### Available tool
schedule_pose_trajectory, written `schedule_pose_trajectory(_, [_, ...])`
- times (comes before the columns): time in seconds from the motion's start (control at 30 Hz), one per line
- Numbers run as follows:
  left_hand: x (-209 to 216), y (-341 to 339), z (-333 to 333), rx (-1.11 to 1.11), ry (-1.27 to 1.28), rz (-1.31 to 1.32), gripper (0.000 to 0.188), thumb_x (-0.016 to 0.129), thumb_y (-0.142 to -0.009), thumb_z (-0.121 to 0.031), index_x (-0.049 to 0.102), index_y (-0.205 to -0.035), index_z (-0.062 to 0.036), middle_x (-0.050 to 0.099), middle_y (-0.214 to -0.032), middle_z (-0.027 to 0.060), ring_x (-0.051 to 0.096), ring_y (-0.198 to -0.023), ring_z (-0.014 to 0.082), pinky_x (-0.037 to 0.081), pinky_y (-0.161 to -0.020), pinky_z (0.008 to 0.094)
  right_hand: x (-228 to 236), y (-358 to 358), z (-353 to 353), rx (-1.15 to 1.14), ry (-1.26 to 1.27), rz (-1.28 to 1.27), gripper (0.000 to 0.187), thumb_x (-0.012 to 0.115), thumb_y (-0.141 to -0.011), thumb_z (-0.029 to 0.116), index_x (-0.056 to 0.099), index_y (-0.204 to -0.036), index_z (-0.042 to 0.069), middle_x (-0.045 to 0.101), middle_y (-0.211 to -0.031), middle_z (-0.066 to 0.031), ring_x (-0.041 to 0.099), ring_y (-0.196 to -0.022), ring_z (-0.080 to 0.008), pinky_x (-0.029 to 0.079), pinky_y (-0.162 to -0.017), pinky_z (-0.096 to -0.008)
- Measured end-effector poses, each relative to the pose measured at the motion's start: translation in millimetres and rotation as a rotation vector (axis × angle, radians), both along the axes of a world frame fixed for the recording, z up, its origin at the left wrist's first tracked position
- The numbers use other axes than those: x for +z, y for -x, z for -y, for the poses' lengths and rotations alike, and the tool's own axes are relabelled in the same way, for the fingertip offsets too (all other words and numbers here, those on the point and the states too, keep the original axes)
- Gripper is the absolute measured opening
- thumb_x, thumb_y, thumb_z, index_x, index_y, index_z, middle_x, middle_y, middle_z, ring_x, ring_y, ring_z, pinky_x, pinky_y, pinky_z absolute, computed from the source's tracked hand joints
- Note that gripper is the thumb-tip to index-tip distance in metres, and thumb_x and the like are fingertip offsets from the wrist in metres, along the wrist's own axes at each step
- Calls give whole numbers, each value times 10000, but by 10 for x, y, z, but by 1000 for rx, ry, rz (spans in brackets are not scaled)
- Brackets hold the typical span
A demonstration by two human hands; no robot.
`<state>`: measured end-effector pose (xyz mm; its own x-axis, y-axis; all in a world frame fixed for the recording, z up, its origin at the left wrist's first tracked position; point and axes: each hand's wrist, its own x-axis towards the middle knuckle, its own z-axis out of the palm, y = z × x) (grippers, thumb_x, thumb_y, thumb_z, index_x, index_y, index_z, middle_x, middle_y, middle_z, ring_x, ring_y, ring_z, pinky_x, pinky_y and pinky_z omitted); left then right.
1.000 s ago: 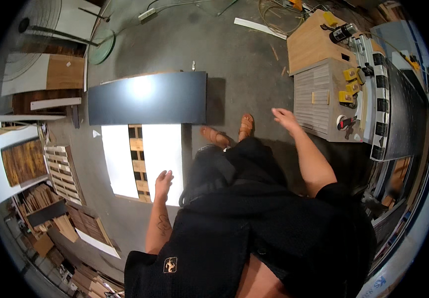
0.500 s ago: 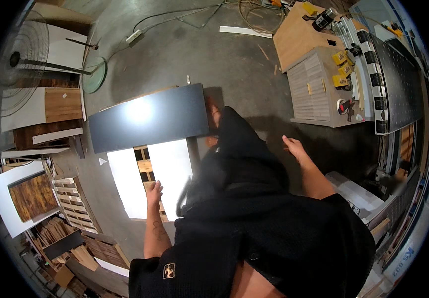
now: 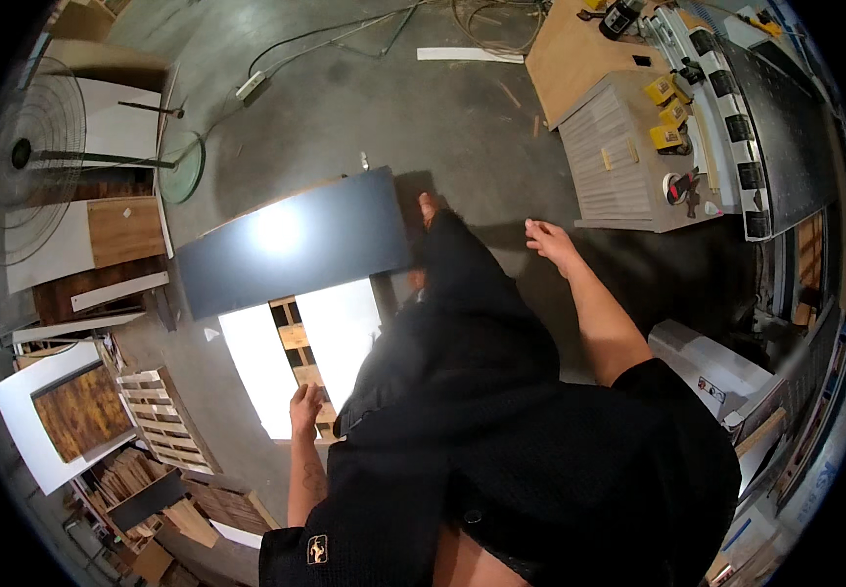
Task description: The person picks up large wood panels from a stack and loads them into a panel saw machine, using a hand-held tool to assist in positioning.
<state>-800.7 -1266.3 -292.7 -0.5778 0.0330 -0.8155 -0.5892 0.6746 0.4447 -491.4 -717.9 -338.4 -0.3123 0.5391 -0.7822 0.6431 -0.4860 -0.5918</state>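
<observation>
My left hand (image 3: 306,409) hangs over the lower end of two white boards (image 3: 337,333), its fingers loosely curled and nothing visible in them. Those boards lie side by side on a wooden pallet (image 3: 296,338), whose slats show in the gap between them. Across their far end lies a dark grey panel (image 3: 335,230) with a bright glare on it. Out to the right, above the floor, my right hand (image 3: 550,245) is held away from everything, fingers slightly bent and apart from the thumb, holding nothing.
A wood-grain cabinet (image 3: 604,147) at the right carries yellow boxes (image 3: 665,114) and a tape roll (image 3: 675,188). Beyond it is a black-topped machine table (image 3: 785,127). On the left stand a fan (image 3: 36,155), leaning boards (image 3: 129,232) and a pallet (image 3: 160,416). A cable with a power strip (image 3: 251,85) crosses the floor.
My right hand has swung forward and to the left, while my left hand has drawn back toward me. One leg has stepped. The view has shifted slightly.
</observation>
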Motion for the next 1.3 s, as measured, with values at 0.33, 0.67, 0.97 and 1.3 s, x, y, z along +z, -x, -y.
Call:
schedule_pose_trajectory(0.33, [36, 26, -584, -116, -67, -17, 710, 637, -919, -373, 400, -1388, 105, 573, -1271, 201, 595, -1126, 267, 470, -913, 362, -622, -905, 467, -37, 92, 213, 725, 593, -884, 608, 551, -1298, 14, 624, -1182, -100, 625, -1000, -197, 466, -792, -326])
schedule_pose_trajectory(0.67, [-205, -572, -453, -19, -2, -62, 719, 652, -907, -380, 393, -1415, 57, 605, -1253, 151, 617, -1088, 226, 486, -894, 354, -204, -149, -189, 140, 144, 29, 827, 584, -893, 594, 361, -1470, 44, 498, -1415, -158, 532, -1242, -268, 395, -1030, -395])
schedule_pose_trajectory(0.97, [-368, -1231, -1534, -136, 84, -179, 729, 612, -887, -488, 488, -1346, 65, 530, -1341, 255, 511, -1249, 360, 400, -1048, 416, -54, -332, -1233, 309, -38, -15, 668, 576, -926, 528, 453, -1405, 79, 597, -1303, -85, 626, -1060, -179, 476, -855, -313])
schedule_pose_trajectory(1.3, [261, -1204, -3799, -575, -686, -91, 646, 658, -931, -224, 357, -1426, 62, 537, -1348, 231, 542, -1230, 264, 436, -1026, 350, -203, -1892, -594, 39, -296, -78, 544, 608, -902, 517, 656, -1164, 43, 691, -1035, -83, 629, -952, -188, 480, -888, -351])
